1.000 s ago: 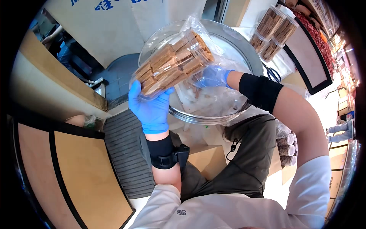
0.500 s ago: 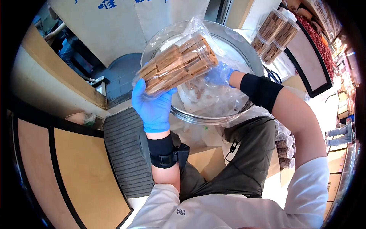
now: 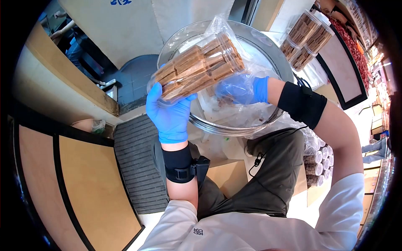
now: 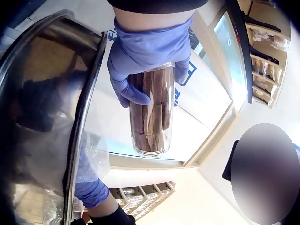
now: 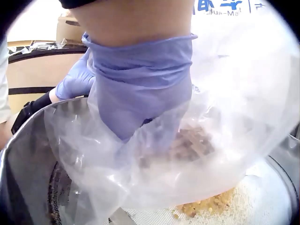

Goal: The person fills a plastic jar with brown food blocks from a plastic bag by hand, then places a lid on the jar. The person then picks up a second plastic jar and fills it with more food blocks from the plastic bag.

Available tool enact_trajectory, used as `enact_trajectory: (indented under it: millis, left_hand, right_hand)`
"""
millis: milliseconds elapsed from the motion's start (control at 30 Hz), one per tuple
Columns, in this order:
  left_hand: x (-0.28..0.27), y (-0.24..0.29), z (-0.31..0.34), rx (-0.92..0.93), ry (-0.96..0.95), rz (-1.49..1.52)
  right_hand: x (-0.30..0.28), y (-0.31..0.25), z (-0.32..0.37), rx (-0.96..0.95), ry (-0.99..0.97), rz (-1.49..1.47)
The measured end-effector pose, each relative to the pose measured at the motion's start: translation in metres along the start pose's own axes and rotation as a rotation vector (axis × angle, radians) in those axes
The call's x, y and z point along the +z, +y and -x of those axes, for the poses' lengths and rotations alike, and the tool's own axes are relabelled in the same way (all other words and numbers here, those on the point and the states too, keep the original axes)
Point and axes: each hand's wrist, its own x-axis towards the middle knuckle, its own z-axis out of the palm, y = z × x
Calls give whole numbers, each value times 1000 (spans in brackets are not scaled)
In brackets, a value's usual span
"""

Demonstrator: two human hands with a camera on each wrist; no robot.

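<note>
My left hand [image 3: 169,115], in a blue glove, grips the bottom end of a clear plastic jar [image 3: 197,67] packed with brown rectangular sticks. The jar is tilted, its far end raised towards the upper right. My right hand [image 3: 240,88], gloved as well, reaches into a clear plastic bag [image 5: 140,187] beside that far end. In the right wrist view brown pieces [image 5: 192,143] lie in the bag close to the right fingers. The film blurs those fingertips, and I cannot tell whether they hold a piece.
Beneath the bag stands a large round metal sieve [image 3: 234,133] with yellow-brown crumbs [image 5: 208,206] on its mesh. Filled jars [image 3: 303,33] are stacked at the upper right, and more jars [image 3: 314,167] lie beside the right knee. Scissors [image 3: 302,81] rest near the sieve.
The right hand has drawn back slightly to the right inside the bag, and more of its glove shows. My left hand keeps hold of the jar, which sits slightly further right in view.
</note>
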Motion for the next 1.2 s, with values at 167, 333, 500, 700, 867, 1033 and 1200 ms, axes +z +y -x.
enact_trajectory:
  millis: [167,333,500,700,867,1033,1200]
  left_hand:
    - [-1,1,0,-14,-39,23]
    - [2,-1,0,-2,-6,13]
    - [5,0,0,7,7,6]
    - [3,1,0,-4,-21,1]
    - [3,-2,-1,3,10,11]
    - [3,-2,0,-1,-8,4]
    - [3,-3,-1,-9,-6,10]
  right_hand:
    - [-2,-5,-8,-5,35,193]
    - [6,2,-10,-41,59,156]
    - [-7,-16,-15,39,-80,246]
    - [-10,-7,-5,70,-89,91]
    - [-13,9,12,246,-95,-64]
    - [-1,15,23,227,-88,-22]
    - [19,26,29,296,-35,-61]
